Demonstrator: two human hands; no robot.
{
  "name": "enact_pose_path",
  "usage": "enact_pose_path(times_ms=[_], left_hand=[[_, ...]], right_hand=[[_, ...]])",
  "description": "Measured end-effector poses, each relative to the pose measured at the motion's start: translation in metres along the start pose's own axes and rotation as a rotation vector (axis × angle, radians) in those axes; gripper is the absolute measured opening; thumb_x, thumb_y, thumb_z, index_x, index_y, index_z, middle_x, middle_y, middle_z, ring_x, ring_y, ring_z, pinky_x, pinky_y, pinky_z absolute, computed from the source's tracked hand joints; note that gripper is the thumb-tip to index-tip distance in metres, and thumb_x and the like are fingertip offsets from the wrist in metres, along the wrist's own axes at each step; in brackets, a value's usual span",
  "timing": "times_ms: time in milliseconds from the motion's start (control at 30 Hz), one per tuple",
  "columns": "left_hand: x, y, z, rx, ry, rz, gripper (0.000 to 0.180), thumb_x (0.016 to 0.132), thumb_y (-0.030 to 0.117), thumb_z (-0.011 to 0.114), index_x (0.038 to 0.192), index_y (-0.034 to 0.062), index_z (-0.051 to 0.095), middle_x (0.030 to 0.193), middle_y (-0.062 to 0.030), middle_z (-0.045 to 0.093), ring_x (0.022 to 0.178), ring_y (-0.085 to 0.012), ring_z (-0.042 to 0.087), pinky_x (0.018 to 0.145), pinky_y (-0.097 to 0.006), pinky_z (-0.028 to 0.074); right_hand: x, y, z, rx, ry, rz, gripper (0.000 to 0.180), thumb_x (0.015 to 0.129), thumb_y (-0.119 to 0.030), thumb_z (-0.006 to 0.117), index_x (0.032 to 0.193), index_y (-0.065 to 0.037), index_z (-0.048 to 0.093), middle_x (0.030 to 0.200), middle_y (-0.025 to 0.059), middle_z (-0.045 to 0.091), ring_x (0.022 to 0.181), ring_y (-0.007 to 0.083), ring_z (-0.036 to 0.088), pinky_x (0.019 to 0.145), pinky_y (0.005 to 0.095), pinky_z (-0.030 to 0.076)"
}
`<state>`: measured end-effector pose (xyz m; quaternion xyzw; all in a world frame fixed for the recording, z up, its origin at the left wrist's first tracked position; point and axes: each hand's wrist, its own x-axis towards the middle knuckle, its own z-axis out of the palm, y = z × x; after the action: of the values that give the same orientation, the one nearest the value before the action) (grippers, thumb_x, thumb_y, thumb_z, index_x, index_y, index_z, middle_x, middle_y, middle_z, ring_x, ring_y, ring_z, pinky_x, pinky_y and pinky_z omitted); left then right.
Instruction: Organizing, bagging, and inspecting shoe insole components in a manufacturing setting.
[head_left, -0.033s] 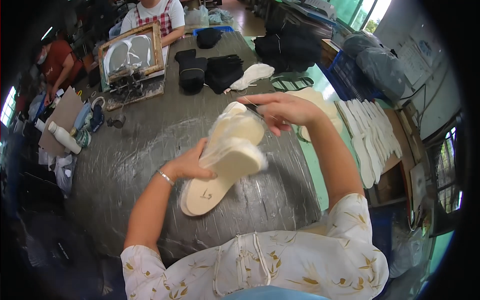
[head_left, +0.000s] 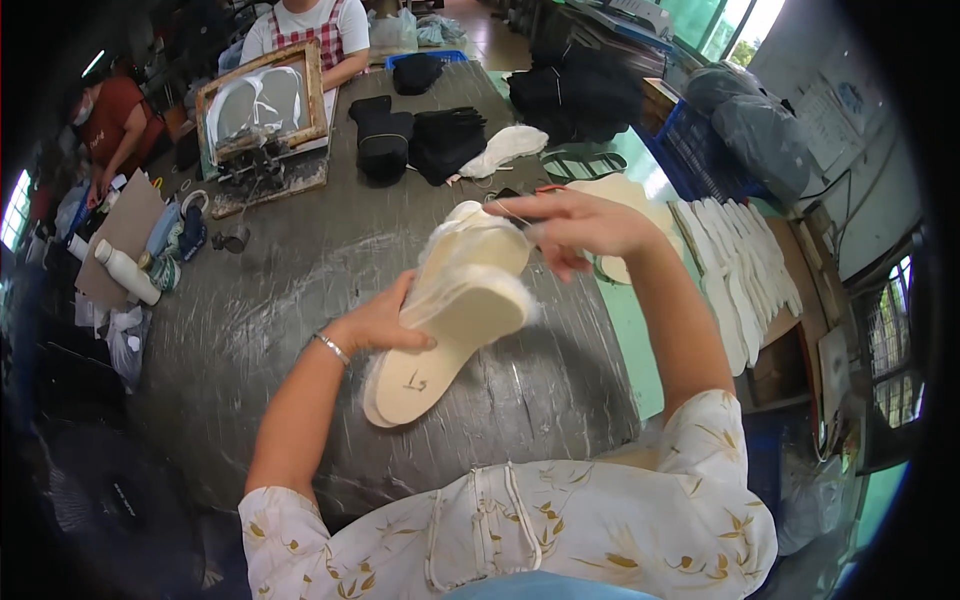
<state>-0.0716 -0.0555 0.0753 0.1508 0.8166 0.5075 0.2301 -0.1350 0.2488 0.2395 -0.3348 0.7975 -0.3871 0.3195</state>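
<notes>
My left hand (head_left: 375,322) grips a cream slipper sole (head_left: 455,330) from the left side and holds it tilted above the grey table (head_left: 290,290). White fluffy lining (head_left: 470,245) edges the sole's upper end. My right hand (head_left: 580,225) is at that far end, with its fingers pinched on a thin dark tool (head_left: 522,217) that touches the fluff. What kind of tool it is, I cannot tell. A bracelet sits on my left wrist.
Black slipper parts (head_left: 415,140) and a white piece (head_left: 505,148) lie at the far side. A wooden frame (head_left: 262,100) stands at far left, a white bottle (head_left: 125,270) at the left edge. Rows of white soles (head_left: 745,270) lie on the right. Other people sit beyond the table.
</notes>
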Motion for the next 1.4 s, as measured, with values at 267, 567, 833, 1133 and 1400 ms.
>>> enact_pose_path(times_ms=[267, 567, 833, 1133, 1400], left_hand=[[0.039, 0.006, 0.016, 0.109, 0.156, -0.067, 0.107, 0.056, 0.037, 0.085, 0.139, -0.0082, 0.035, 0.127, -0.0220, 0.056, 0.117, -0.0299, 0.056, 0.101, -0.037, 0.044], [0.017, -0.014, 0.023, -0.550, 0.292, -0.071, 0.092, 0.070, 0.024, 0.083, 0.139, -0.0095, 0.033, 0.126, -0.0199, 0.055, 0.112, -0.0258, 0.059, 0.097, -0.035, 0.047], [0.021, 0.001, 0.052, -0.271, 0.276, -0.028, 0.085, 0.076, 0.016, 0.078, 0.141, -0.0019, 0.027, 0.127, -0.0195, 0.051, 0.119, -0.0249, 0.051, 0.101, -0.035, 0.043], [0.037, 0.072, 0.113, -0.203, 0.150, 0.167, 0.084, 0.077, 0.010, 0.072, 0.145, -0.0025, 0.024, 0.139, -0.0198, 0.042, 0.128, -0.0271, 0.044, 0.108, -0.038, 0.037], [0.061, 0.198, 0.247, 0.162, -0.059, 0.666, 0.075, 0.081, 0.023, 0.077, 0.141, -0.0018, 0.038, 0.138, -0.0191, 0.047, 0.121, -0.0282, 0.052, 0.106, -0.038, 0.039]], right_hand=[[-0.045, 0.008, 0.071, -0.414, -0.087, -0.356, 0.056, 0.090, -0.023, 0.064, 0.143, -0.011, 0.049, 0.054, 0.0080, 0.059, 0.047, 0.0217, 0.060, 0.051, 0.0345, 0.048], [0.003, 0.176, 0.151, 0.596, 0.509, 0.068, 0.047, 0.093, -0.027, 0.062, 0.129, 0.000, 0.050, 0.116, 0.0135, 0.063, 0.105, 0.0212, 0.060, 0.092, 0.0370, 0.047], [0.057, 0.148, 0.216, 1.467, 0.411, -0.279, 0.063, 0.089, -0.025, 0.070, 0.140, -0.001, 0.042, 0.128, 0.0122, 0.058, 0.112, 0.0211, 0.061, 0.094, 0.0361, 0.052], [-0.019, 0.153, 0.217, 1.465, 0.685, -0.356, 0.060, 0.086, -0.019, 0.070, 0.138, -0.001, 0.047, 0.126, 0.0112, 0.060, 0.111, 0.0209, 0.061, 0.095, 0.0358, 0.052], [-0.205, 0.203, 0.217, 1.419, 0.994, -0.574, 0.093, 0.072, -0.045, 0.077, 0.145, -0.002, 0.037, 0.139, 0.0177, 0.051, 0.124, 0.0324, 0.053, 0.105, 0.0456, 0.045]])
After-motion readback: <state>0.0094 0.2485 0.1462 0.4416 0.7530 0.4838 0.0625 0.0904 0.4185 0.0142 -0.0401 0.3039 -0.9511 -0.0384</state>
